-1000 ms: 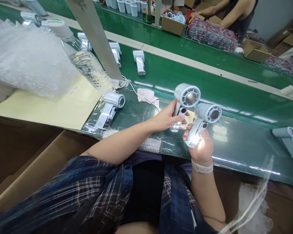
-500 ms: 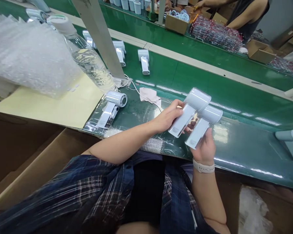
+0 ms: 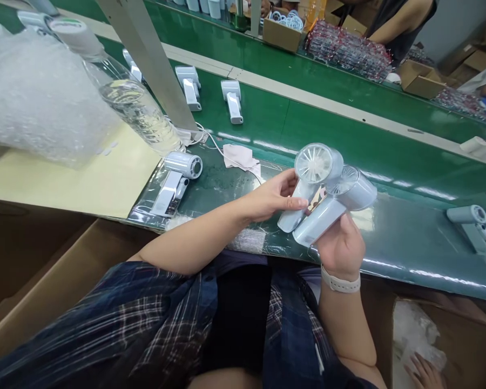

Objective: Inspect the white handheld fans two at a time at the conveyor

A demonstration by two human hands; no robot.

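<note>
Two pale blue handheld fans are held side by side above the bench. My left hand [image 3: 277, 195] is closed round the handle of the left fan [image 3: 314, 165], its thumb lying across the front. My right hand [image 3: 342, 246], with a white wristband, grips the right fan [image 3: 350, 189] from below; its fingers are mostly hidden behind the handle. The round ends with radial blades face up toward me. On the bench to the left lies another handheld fan [image 3: 172, 183], and one more fan [image 3: 472, 227] rests at the far right.
A tilted water bottle [image 3: 133, 102] stands by a metal post [image 3: 149, 59] at left, beside a pile of clear plastic bags [image 3: 40, 97]. Several fans lie on the green conveyor [image 3: 303, 119]. A pinkish cloth [image 3: 241, 158] and cable lie ahead. Another person's hand [image 3: 425, 373] touches plastic at lower right.
Both fans have been turned in my hands, so their bladed ends now show instead of the plain sides. Another person's hand has appeared at the lower right.
</note>
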